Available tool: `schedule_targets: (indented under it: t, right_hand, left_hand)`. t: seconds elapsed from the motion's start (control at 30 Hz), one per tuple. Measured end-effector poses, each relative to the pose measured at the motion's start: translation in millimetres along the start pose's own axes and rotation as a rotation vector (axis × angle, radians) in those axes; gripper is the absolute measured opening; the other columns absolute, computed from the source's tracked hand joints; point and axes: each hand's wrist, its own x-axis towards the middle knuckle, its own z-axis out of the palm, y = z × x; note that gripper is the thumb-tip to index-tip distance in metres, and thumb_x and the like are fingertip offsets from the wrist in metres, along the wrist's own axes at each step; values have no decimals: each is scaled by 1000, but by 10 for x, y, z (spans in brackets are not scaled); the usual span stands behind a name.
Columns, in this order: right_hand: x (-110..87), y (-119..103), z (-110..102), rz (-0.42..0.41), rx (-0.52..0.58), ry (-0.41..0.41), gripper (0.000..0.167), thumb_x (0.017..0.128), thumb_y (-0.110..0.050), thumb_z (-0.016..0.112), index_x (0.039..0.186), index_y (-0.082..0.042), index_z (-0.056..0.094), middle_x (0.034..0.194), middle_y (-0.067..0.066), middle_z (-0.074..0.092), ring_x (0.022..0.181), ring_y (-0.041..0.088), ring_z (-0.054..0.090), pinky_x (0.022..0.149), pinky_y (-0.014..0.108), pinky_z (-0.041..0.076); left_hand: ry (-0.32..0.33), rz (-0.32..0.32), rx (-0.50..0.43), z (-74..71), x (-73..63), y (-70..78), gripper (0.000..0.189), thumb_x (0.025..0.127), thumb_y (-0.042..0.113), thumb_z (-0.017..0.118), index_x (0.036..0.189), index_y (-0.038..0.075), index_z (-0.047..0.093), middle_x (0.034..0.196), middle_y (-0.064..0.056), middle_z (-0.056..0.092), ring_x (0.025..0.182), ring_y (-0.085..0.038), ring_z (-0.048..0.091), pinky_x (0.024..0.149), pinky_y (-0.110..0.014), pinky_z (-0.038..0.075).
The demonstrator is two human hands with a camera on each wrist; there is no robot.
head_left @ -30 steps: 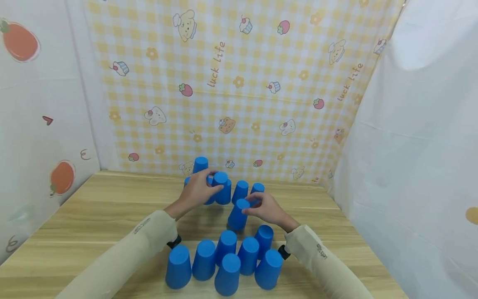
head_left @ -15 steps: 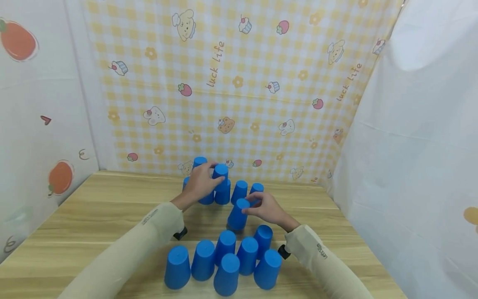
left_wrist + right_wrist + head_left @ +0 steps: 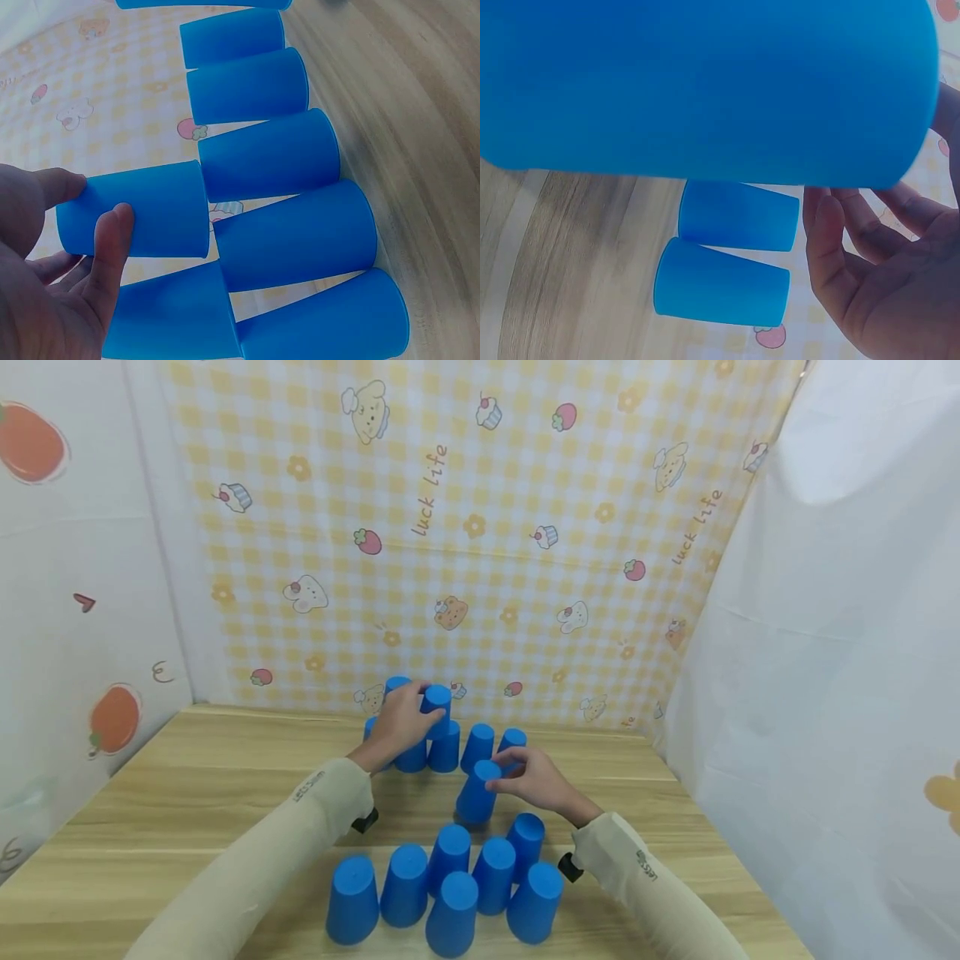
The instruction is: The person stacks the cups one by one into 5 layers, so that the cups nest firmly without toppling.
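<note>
In the head view my left hand (image 3: 399, 724) grips an upside-down blue cup (image 3: 438, 703) by its sides. The left wrist view has this held cup's rim right at the bases of two cups in the back row, beside an upper cup (image 3: 172, 316) sitting on that row. Thumb and fingers of my right hand (image 3: 536, 775) pinch the upper end of another blue cup (image 3: 477, 795), tilted slightly, in front of the row. A large blue cup (image 3: 705, 90) close to the camera fills the upper right wrist view and hides what that hand holds.
The back row of upside-down blue cups (image 3: 444, 755) stands near the patterned cloth (image 3: 480, 568). Toward the front of the wooden table (image 3: 225, 810), several more upside-down cups (image 3: 452, 914) are grouped between my forearms. White cloth (image 3: 825, 693) hangs along the right side.
My left hand has raised its cup above the back row's level and shifted it slightly left. The right hand and its cup have stayed in place.
</note>
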Motion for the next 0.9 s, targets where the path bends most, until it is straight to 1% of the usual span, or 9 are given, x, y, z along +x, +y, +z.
schedule_targets:
  t: [0.23, 0.47, 0.63, 0.77, 0.9]
  right_hand:
    - [6, 30, -4, 0, 9, -6, 38, 88, -27, 76, 118, -5, 67, 115, 10, 68, 96, 24, 67, 79, 39, 57]
    - [-15, 25, -7, 6, -1, -7, 39, 89, -27, 76, 120, -5, 66, 116, 10, 68, 94, 22, 67, 78, 38, 57]
    - [-18, 45, -18, -1, 0, -11, 39, 89, -26, 76, 120, -4, 66, 116, 11, 68, 96, 23, 67, 79, 38, 57]
    - [-21, 38, -24, 0, 3, -11, 39, 89, -26, 76, 120, -5, 67, 115, 10, 68, 95, 23, 68, 79, 38, 57]
    - [-29, 41, -40, -1, 5, -9, 38, 89, -26, 76, 119, -5, 67, 115, 10, 68, 95, 24, 67, 78, 38, 57]
  left_hand:
    - [-4, -2, 3, 10, 64, -11, 54, 96, 23, 67, 141, 1, 47, 139, -19, 54, 127, -35, 53, 99, -50, 48]
    - [-33, -4, 6, 12, 95, -12, 56, 97, 21, 65, 144, -2, 43, 141, -21, 51, 130, -37, 50, 101, -52, 46]
    - [-37, -3, 33, 22, 119, 2, 57, 98, 21, 63, 145, -3, 41, 142, -23, 50, 131, -38, 49, 101, -52, 46]
    - [-32, 8, 73, 31, 137, 8, 55, 98, 18, 62, 145, -2, 41, 141, -22, 51, 130, -38, 51, 100, -51, 47]
    - [-37, 4, 114, 41, 148, 24, 54, 99, 16, 60, 145, -1, 40, 139, -22, 52, 127, -38, 53, 99, -52, 48]
